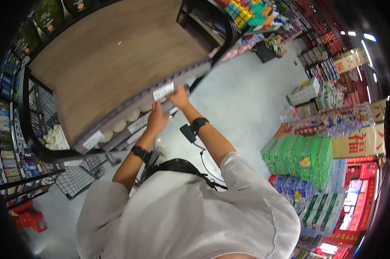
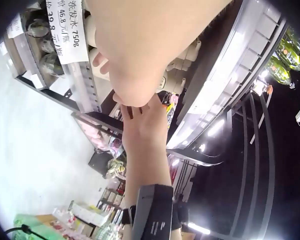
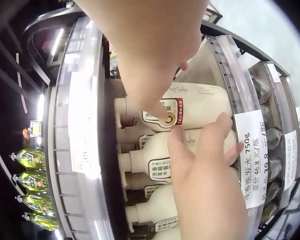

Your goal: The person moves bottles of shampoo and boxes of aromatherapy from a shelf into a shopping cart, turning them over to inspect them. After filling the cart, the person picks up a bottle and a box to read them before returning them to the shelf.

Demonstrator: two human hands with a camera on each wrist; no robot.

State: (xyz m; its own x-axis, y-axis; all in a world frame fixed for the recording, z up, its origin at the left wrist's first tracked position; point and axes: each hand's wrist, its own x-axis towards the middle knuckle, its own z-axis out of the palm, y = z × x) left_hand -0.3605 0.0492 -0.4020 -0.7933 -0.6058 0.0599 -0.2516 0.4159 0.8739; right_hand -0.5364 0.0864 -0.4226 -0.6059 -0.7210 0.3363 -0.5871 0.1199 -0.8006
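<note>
- White pump bottles stand upright below the wooden top.
- Left hand, fingers spread, touches them; right hand has a fingertip on the rightmost bottle, its grip hidden, cannot tell.
- Seemingly straightening the row; next probably calls for aligning that bottle.

In the head view, pale floor spreads at one o'clock, a brown-topped shelf at ten, strip lights at two.

The bottles are cream, the shelf top brown, perhaps wood-grained.
</note>
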